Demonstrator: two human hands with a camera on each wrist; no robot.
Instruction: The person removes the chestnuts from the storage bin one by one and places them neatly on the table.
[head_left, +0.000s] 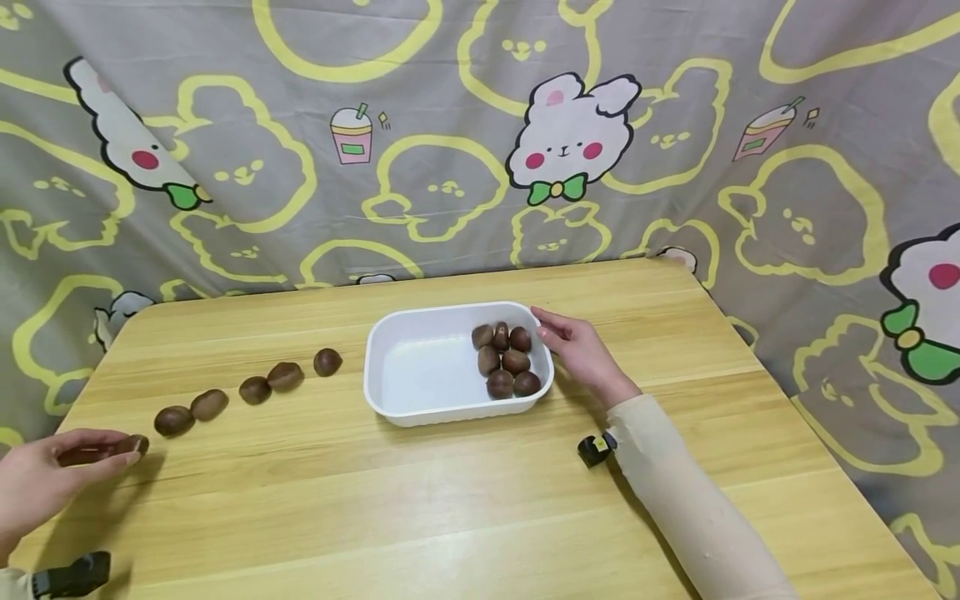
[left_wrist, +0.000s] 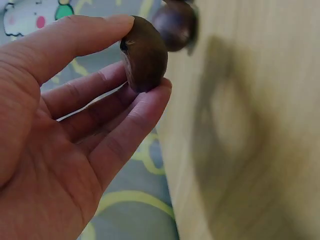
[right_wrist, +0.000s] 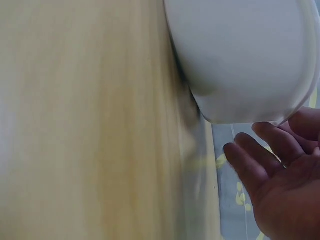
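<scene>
At the table's left edge my left hand (head_left: 63,471) pinches a brown chestnut (left_wrist: 146,56) between thumb and fingertips, held over the wood. Just beyond it, several chestnuts (head_left: 210,404) lie in a slanting row toward the middle. A white plastic tray (head_left: 427,412) stands at the centre of the table. Several more chestnuts (head_left: 500,383) sit together in its right end; its left side is bare. My right hand (head_left: 581,350) grips the tray's right rim, with the thumb at the top edge and fingers against the outer wall, as the right wrist view shows.
The wooden table (head_left: 450,500) reaches back to a grey curtain (head_left: 435,200) printed with yellow outlines and cartoon animals. Black straps with small devices are on both wrists, one beside the right sleeve (head_left: 675,492).
</scene>
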